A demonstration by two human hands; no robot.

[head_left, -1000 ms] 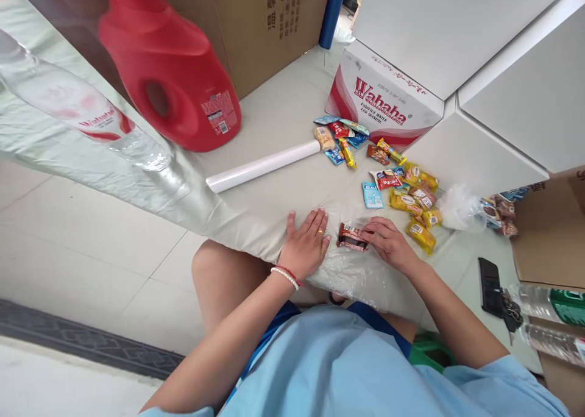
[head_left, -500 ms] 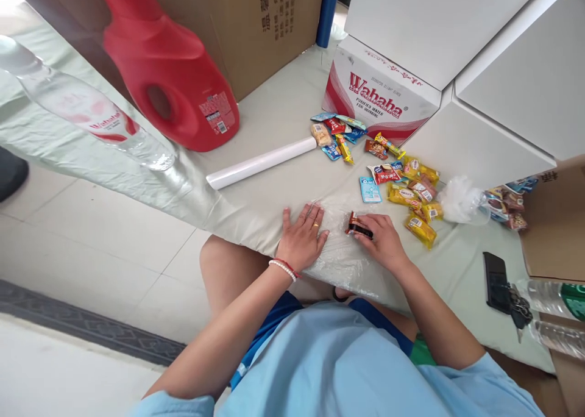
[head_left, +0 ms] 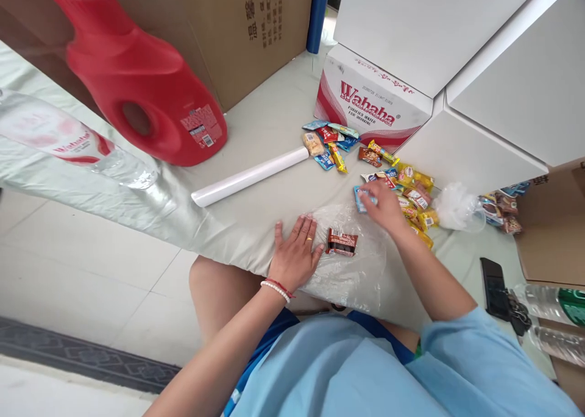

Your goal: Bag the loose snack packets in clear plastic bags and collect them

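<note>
The light blue packet [head_left: 364, 199] lies on the table just beyond the far edge of the clear plastic sheet [head_left: 351, 264], and my right hand [head_left: 382, 202] rests on it with the fingers spread over its wrapper; I cannot tell whether they have closed on it. My left hand [head_left: 295, 253] lies flat and open, palm down, pressing the near left part of the sheet against the table edge and holding nothing. Just beside its fingertips, on the sheet, sits a brown snack packet [head_left: 341, 242], free of both hands. The table [head_left: 269, 124] is covered in a pale grey-green cloth that hangs over the near edge above a tiled floor. Past my right hand spreads a heap of yellow, red and blue snack packets [head_left: 411, 188], with a crumpled clear bag [head_left: 458, 208] to its right. A white roll [head_left: 250, 176] lies slantwise to the left, near a large red jug [head_left: 137, 81]. Behind stand a Wahaha carton [head_left: 370, 103] and a big brown cardboard box [head_left: 247, 33]. A black phone [head_left: 493, 280] lies at the far right.
</note>
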